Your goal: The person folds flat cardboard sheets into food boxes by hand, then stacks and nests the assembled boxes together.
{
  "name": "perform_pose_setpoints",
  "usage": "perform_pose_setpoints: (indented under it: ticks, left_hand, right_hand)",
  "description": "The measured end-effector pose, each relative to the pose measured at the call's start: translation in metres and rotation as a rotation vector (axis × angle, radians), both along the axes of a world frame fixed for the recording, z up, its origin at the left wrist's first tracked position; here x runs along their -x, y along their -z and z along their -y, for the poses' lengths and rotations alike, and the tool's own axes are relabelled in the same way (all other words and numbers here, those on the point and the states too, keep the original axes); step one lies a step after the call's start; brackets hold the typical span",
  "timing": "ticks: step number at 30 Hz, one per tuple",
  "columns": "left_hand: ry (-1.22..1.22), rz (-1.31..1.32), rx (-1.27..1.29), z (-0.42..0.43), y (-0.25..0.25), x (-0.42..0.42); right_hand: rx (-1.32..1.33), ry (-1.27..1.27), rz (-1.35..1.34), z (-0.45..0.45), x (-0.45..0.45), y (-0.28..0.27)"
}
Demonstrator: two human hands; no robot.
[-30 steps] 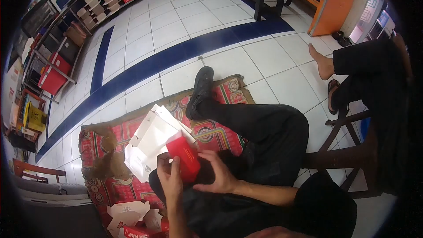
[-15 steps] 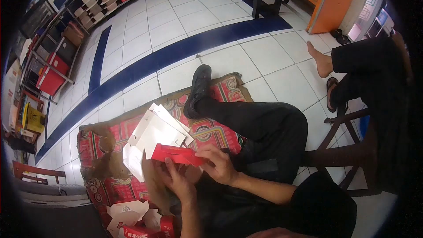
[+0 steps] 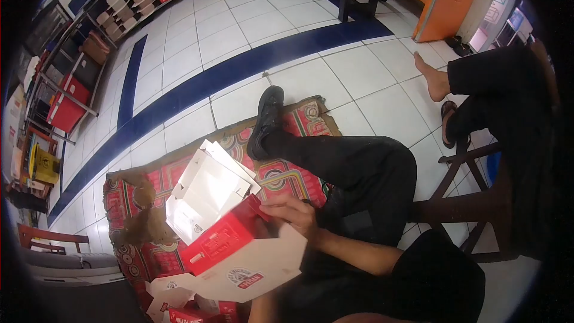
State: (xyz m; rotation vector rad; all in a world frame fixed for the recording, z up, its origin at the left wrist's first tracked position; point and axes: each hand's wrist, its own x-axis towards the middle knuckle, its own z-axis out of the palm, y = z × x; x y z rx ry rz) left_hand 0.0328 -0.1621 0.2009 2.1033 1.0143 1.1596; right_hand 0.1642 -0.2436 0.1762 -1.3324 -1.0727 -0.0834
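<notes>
A partly folded red and white carton is tilted over my lap, its printed white flap facing up. At its upper right edge, my right hand pinches a red part with bent fingers. The carton hides my left hand; only a bit of that forearm shows below it. Beyond the carton, flat white box blanks lie stacked on the patterned red mat. More red and white cartons sit at the mat's lower left.
My bent leg and black shoe extend over the mat. A seated person's bare foot and dark trousers are at right, near a wooden stool. Metal shelves with stacked boxes stand at upper left, an orange panel at upper right.
The red carton has been turned and opened out, showing its white printed flap. My left hand has gone out of sight behind it, while my right hand stays at its edge.
</notes>
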Motion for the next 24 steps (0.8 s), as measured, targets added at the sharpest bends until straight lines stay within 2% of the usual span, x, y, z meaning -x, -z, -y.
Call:
perform_pose_setpoints:
  ticks: [2,4,7,9,10,11,12,15,17,19,21,23,24]
  left_hand:
    - [0.047,-0.002,0.021,-0.006,0.000,0.003]
    - [0.090,-0.018,0.023,-0.013,-0.003,0.006]
    - [0.148,-0.047,0.006,-0.027,-0.002,0.003]
    - [0.180,-0.066,-0.012,-0.025,0.001,-0.002]
    - [0.206,-0.063,-0.026,-0.024,0.003,-0.007]
    - [0.214,-0.063,-0.029,-0.020,0.006,-0.008]
    - [0.224,-0.070,-0.029,-0.017,0.009,-0.007]
    - [0.253,-0.062,-0.043,-0.011,0.017,-0.009]
    - [0.263,-0.058,-0.042,-0.006,0.024,-0.008]
    - [0.278,-0.047,-0.056,-0.002,0.032,-0.013]
    - [0.291,-0.038,-0.062,0.002,0.040,-0.014]
    - [0.298,-0.035,-0.059,0.006,0.047,-0.010]
    - [0.303,-0.033,-0.060,0.009,0.051,-0.007]
  right_hand:
    - [0.031,-0.028,0.036,0.002,-0.004,0.002]
    - [0.090,-0.092,0.192,0.004,-0.011,0.004]
    - [0.177,-0.192,0.127,0.014,-0.013,0.015]
    - [0.244,-0.138,0.057,0.018,-0.009,0.024]
    - [0.194,-0.168,0.053,0.016,-0.014,0.027]
    - [0.146,-0.193,-0.099,0.015,-0.011,0.032]
    - [0.113,-0.174,-0.145,0.010,-0.006,0.005]
    - [0.189,-0.101,-0.200,0.013,-0.007,0.037]
    - [0.118,-0.150,-0.268,0.016,-0.011,0.053]
    - [0.156,-0.149,-0.288,0.017,-0.010,0.059]
    - [0.244,-0.151,-0.461,0.024,-0.013,0.068]
    - [0.142,-0.229,-1.074,0.028,-0.023,0.094]
    - [0.144,-0.208,-1.183,0.032,-0.027,0.104]
